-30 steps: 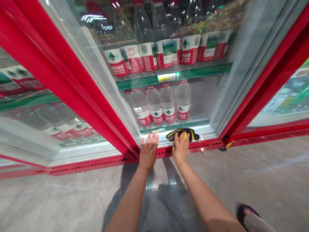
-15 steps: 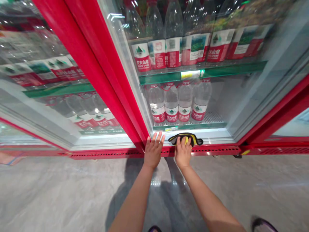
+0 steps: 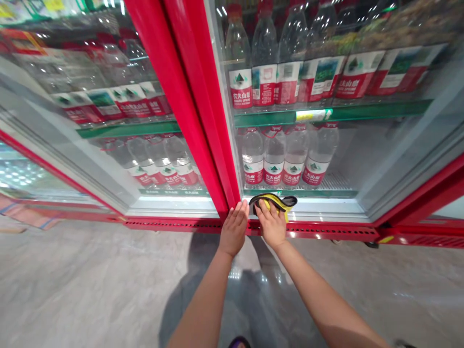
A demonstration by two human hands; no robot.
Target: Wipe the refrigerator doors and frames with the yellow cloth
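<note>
My left hand (image 3: 234, 231) lies with its fingers stretched out at the foot of the red door frame (image 3: 213, 145), by the lower corner of the glass door. Just to its right, my right hand (image 3: 272, 226) presses a yellow and grey cloth (image 3: 290, 202) with a dark edge against the bottom of the door. The cloth is bunched up, and part of it sticks out beyond the fingers on the right. Part of the cloth is hidden under my right hand.
Behind the glass, water bottles (image 3: 274, 169) with red and white labels stand on the lower level. More bottles (image 3: 240, 87) fill the green-edged shelf (image 3: 380, 108) above. Another cooler door is on the left. Grey floor (image 3: 101, 280) lies below.
My right hand has slid left along the door's bottom with the cloth, which has folded up more. My left hand has shifted slightly left onto the frame. The view has turned left.
</note>
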